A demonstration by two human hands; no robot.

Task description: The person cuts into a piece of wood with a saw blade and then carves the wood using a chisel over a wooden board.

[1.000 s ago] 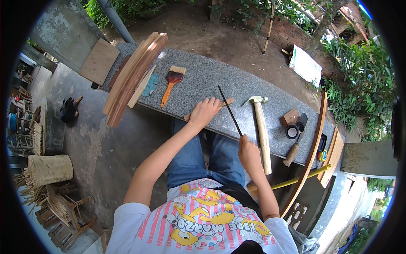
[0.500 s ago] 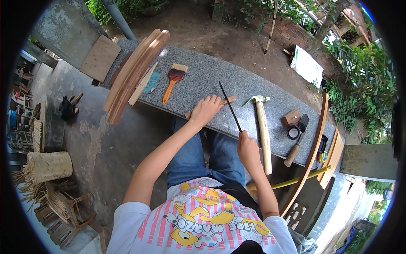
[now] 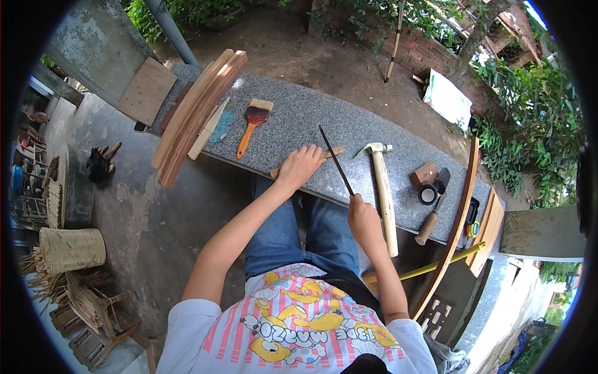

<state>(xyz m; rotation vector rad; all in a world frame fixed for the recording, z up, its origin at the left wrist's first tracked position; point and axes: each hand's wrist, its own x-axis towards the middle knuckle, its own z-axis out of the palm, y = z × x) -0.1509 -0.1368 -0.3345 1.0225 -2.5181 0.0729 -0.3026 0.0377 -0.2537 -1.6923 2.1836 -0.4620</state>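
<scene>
My left hand [image 3: 301, 167] is closed over a short narrow strip of wood [image 3: 333, 151], pressing it to the grey speckled stone bench [image 3: 293, 106] near its front edge. The strip's two ends stick out on either side of the hand. My right hand [image 3: 364, 218], just in front of the bench, grips the lower end of a long slim dark file [image 3: 336, 161]. The file slants up and left, crossing near the strip's right end; whether they touch I cannot tell. A claw hammer [image 3: 383, 193] with a pale wooden handle lies right of the file.
Left on the bench are an orange-handled brush [image 3: 252, 128], curved boards [image 3: 202, 112] and a teal disc [image 3: 222, 126]. To the right are a wooden block [image 3: 423, 174], black roll [image 3: 427, 194], trowel-like tool [image 3: 428, 225], tape measure [image 3: 473, 230] and long curved strip [image 3: 458, 224].
The whole view has shifted slightly. My hands, the file and the wood strip keep nearly the same places relative to one another.
</scene>
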